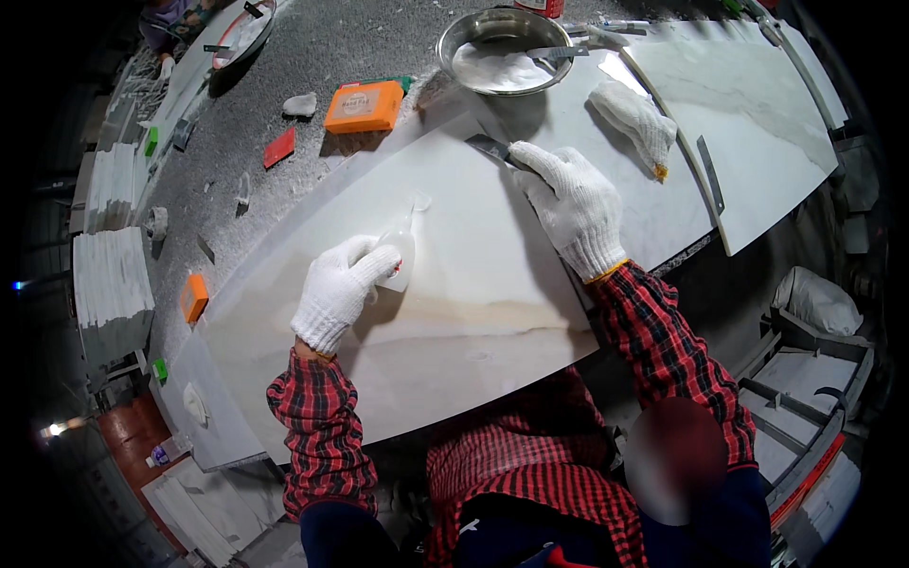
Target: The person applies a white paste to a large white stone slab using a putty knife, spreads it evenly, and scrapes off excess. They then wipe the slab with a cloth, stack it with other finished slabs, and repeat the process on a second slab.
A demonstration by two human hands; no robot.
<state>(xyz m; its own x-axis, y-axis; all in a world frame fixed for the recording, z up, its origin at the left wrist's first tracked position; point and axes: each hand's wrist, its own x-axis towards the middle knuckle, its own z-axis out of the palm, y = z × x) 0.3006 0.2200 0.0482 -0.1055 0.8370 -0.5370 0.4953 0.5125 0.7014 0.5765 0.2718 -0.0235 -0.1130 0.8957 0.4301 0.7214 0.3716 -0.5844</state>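
Observation:
My left hand (333, 292), in a white knit glove, is closed around a small translucent squeeze bottle (401, 248). The bottle's narrow nozzle points away from me over a pale marble slab (473, 237) with a tan vein. Close to the nozzle tip is a small clear, glossy patch (422, 201) on the stone. Gloved too, my right hand (572, 201) grips a flat metal scraper blade (489, 147) near the slab's far right edge. The scraper's grip end is hidden by my fingers.
A steel bowl (442, 59) of white powder holds another blade. A crumpled white glove (632, 121) and a thin metal strip (710, 173) lie on slabs at right. An orange box (365, 106) and a red pad (279, 149) are farther left. Another person (172, 28) is at upper left.

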